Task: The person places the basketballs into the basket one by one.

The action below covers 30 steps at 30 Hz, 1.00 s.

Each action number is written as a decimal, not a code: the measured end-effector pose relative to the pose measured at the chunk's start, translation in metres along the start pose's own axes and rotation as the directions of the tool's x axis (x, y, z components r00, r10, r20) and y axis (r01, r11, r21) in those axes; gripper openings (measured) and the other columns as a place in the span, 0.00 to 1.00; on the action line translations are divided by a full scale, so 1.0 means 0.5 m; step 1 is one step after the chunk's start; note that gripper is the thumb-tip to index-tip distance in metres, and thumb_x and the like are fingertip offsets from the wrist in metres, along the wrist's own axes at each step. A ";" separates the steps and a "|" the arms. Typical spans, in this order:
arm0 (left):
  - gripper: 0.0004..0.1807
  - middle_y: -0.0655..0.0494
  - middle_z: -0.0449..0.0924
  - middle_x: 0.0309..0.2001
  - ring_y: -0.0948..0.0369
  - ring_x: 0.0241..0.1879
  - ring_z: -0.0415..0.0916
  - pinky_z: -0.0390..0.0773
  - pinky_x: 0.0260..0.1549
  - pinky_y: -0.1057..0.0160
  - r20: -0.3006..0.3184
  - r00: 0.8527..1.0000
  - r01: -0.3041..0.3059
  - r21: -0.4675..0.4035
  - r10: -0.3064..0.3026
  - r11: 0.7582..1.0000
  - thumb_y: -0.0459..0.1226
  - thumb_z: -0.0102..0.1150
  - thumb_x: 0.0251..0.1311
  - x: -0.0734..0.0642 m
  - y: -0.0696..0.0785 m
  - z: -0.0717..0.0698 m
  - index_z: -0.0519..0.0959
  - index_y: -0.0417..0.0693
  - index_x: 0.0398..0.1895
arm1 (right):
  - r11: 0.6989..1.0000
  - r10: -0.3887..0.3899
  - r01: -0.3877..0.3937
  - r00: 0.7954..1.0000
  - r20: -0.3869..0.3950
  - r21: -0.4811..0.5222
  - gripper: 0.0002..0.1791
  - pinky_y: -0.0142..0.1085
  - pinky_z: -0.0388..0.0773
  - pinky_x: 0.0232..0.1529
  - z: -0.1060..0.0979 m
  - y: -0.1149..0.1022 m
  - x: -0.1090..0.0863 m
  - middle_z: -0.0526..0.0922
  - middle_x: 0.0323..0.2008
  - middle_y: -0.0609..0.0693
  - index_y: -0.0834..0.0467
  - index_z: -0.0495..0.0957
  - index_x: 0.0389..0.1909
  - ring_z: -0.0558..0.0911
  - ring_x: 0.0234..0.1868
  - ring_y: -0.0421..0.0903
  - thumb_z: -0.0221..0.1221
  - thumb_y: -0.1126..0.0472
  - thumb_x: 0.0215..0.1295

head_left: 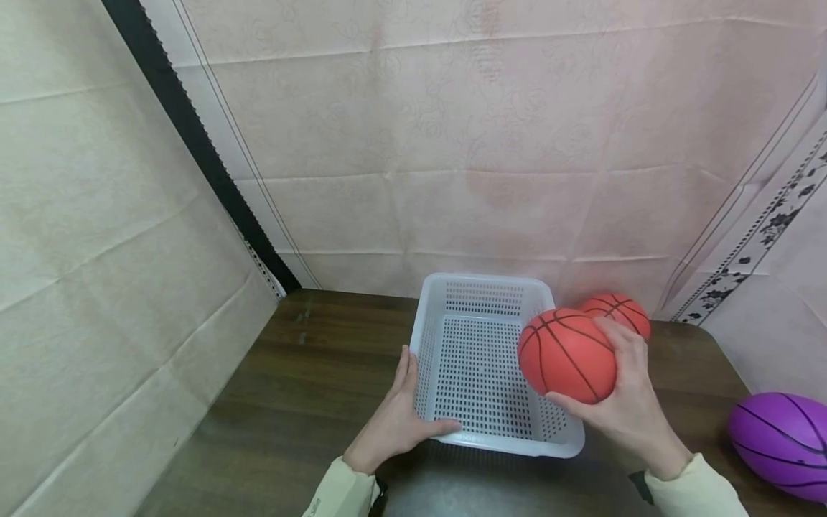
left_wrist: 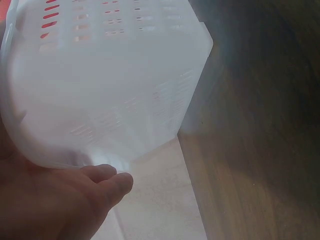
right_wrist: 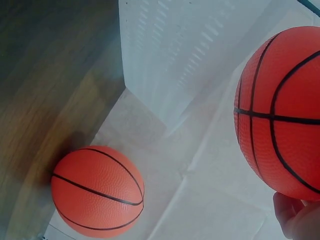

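A white perforated plastic basket (head_left: 489,373) sits on the table, and my left hand (head_left: 403,420) holds it by the near left corner. The thumb lies over the front rim while the fingers run along the left side; in the left wrist view the fingertips (left_wrist: 122,182) show at the basket's rim (left_wrist: 45,162). My right hand (head_left: 620,398) grips a red toy basketball (head_left: 565,357) with black lines, over the basket's right side. Behind it, a second red basketball (head_left: 623,310) rests on the table, partly hidden in the head view and whole in the right wrist view.
A purple basketball (head_left: 785,445) lies at the right edge of the head view. The dark wooden table (head_left: 271,402) meets a pale creased wall covering (head_left: 452,143) at the back. A similar covering (head_left: 97,251) rises on the left.
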State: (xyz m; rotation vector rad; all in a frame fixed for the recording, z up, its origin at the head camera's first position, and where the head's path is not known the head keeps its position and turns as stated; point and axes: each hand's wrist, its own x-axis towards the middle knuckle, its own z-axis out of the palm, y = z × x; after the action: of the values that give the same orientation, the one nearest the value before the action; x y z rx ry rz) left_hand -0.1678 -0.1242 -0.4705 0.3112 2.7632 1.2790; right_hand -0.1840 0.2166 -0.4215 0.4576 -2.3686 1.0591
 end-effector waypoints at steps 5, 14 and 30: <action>0.72 0.64 0.16 0.75 0.49 0.74 0.43 0.59 0.65 0.45 0.000 1.000 0.005 0.011 -0.005 1.000 0.64 0.71 0.40 0.000 0.001 0.000 0.33 0.48 0.78 | 1.000 0.011 -0.011 1.000 0.024 0.009 0.70 0.26 0.70 0.45 0.008 -0.002 -0.003 0.57 0.66 0.53 0.46 0.55 0.74 0.62 0.60 0.48 0.85 0.53 0.23; 0.72 0.62 0.17 0.76 0.48 0.73 0.43 0.58 0.65 0.45 0.005 1.000 0.014 -0.005 -0.013 1.000 0.64 0.71 0.40 0.000 0.003 -0.001 0.33 0.49 0.78 | 0.998 -0.065 0.064 0.997 0.033 0.012 0.70 0.28 0.72 0.47 0.025 -0.006 -0.009 0.59 0.67 0.51 0.51 0.58 0.72 0.58 0.63 0.43 0.85 0.51 0.20; 0.74 0.64 0.16 0.75 0.47 0.73 0.43 0.59 0.64 0.44 0.008 1.000 0.029 0.008 -0.029 1.000 0.70 0.67 0.37 0.001 0.002 0.000 0.32 0.50 0.78 | 0.996 -0.057 0.049 0.990 0.125 0.070 0.68 0.58 0.79 0.42 0.046 -0.016 -0.019 0.57 0.67 0.54 0.49 0.56 0.73 0.63 0.61 0.51 0.84 0.49 0.25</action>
State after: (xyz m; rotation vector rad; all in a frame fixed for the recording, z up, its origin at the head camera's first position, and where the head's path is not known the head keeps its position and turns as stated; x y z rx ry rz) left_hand -0.1680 -0.1235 -0.4697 0.2751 2.7558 1.2579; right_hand -0.1791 0.1948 -0.4352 0.6264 -2.4221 1.1180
